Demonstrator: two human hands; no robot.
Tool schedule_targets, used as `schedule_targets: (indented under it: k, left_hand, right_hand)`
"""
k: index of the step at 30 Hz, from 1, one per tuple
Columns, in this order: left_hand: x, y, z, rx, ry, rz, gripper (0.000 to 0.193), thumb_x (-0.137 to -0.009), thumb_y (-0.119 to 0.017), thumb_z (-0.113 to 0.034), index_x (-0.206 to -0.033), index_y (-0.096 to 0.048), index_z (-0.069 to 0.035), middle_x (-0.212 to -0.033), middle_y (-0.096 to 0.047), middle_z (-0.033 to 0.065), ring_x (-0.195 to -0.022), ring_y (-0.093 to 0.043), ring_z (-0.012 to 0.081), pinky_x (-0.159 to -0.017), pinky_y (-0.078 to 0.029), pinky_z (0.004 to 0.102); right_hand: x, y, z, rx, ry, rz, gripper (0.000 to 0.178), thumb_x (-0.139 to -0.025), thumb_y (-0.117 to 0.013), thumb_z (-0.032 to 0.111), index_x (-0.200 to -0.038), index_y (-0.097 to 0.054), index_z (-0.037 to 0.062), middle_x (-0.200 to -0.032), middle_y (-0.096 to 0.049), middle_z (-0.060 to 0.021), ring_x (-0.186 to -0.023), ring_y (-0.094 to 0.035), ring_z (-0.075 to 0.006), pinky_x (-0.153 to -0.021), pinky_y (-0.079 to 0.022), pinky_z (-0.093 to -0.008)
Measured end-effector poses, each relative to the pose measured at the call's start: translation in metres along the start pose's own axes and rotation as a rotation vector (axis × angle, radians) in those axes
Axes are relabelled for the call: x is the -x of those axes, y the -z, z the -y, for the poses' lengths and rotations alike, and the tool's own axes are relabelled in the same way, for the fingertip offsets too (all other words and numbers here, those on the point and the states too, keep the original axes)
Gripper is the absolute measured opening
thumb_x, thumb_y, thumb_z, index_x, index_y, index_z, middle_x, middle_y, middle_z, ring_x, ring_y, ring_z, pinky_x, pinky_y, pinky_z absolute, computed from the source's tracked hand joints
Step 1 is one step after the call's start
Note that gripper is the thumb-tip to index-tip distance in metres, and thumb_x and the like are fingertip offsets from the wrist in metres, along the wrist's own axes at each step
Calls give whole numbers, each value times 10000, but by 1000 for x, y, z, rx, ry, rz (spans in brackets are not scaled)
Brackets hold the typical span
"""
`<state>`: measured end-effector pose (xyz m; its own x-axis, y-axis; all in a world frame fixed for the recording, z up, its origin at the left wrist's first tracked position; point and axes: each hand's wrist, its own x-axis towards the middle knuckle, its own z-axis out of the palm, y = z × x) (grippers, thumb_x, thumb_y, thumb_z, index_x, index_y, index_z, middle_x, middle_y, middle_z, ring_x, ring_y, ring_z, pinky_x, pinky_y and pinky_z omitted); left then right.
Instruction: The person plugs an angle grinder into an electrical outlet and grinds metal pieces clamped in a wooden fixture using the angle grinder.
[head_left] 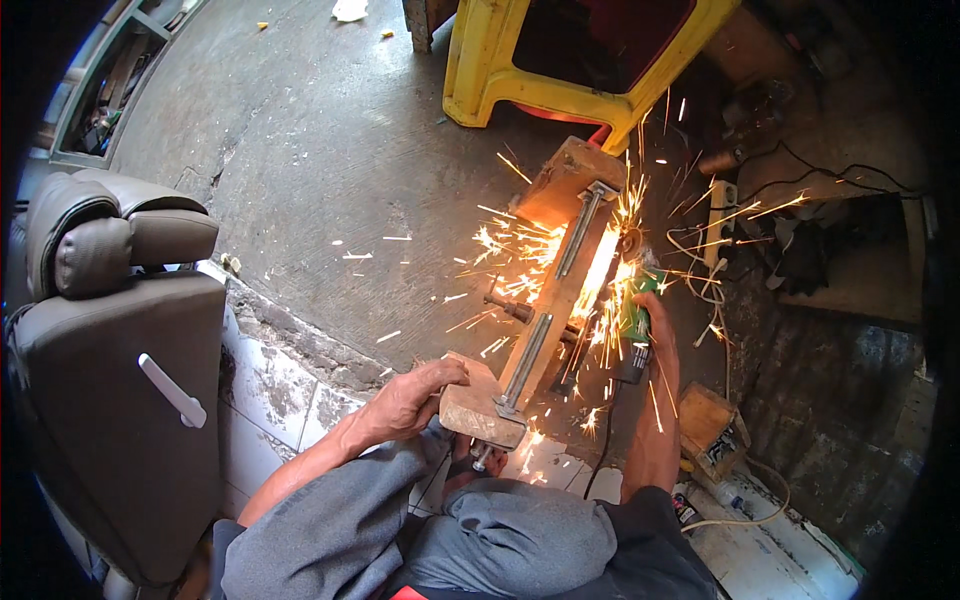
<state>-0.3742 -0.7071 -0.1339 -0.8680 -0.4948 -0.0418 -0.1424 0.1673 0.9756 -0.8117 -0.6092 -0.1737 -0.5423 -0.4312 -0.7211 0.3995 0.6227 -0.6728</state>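
Note:
My right hand (662, 325) is wrapped around a green angle grinder (632, 322), whose spinning disc throws bright sparks along the right side of a wooden jig (548, 325). This jig is a plank with a thick block at each end, and metal bars (527, 360) are fastened along its top. At its near end, my left hand (415, 395) grips the wooden end block (478, 412), fingers curled over its left edge. A bolt (483, 458) sticks out below that block. A small screw clamp (512, 308) projects from the plank's left side. Glare hides the spot where the disc touches.
A yellow plastic stool (475, 75) stands beyond the jig's far end. To the left is a grey padded seat (120, 400). Power strip (718, 225) and loose cables lie at the right, with a wooden block (708, 420) nearer. A broken tiled step edge (290, 350) crosses the floor.

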Motion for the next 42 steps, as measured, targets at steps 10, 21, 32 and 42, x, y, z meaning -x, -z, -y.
schedule_targets:
  k: [10, 21, 32, 42]
  left_hand:
    - [2, 2, -3, 27, 2, -22, 488, -857, -543, 163, -1289, -590, -57, -1289, -629, 188, -1261, -608, 386, -1039, -518, 434]
    - [-3, -1, -5, 11, -8, -4, 492, -851, -542, 158, -1291, -584, -57, -1293, -626, 198, -1254, -605, 404, -1039, -517, 436]
    - [-3, 0, -6, 38, 0, -11, 478, -856, -555, 151, -1285, -590, -57, -1285, -627, 190, -1254, -604, 398, -1031, -522, 432]
    - [-3, 0, -6, 32, 32, -3, 479, -858, -556, 153, -1286, -590, -59, -1271, -632, 193, -1237, -612, 398, -1019, -526, 432]
  right_hand:
    - [-3, -6, -7, 2, 76, 44, 494, -843, -751, 410, -1180, -685, 56, -847, -645, -23, -725, -635, -153, -706, -511, -303]
    - [-16, 10, -14, -113, 21, 76, 279, -917, -696, 348, -960, -687, 72, -808, -670, -36, -633, -651, -135, -555, -515, -291]
    - [-1, 0, 4, 12, 101, 40, 323, -850, -726, 357, -998, -677, 75, -773, -662, -44, -615, -642, -156, -547, -516, -310]
    - [-13, 5, -2, 3, 56, 87, 354, -857, -712, 377, -1013, -673, 61, -823, -676, -61, -641, -658, -168, -578, -533, -312]
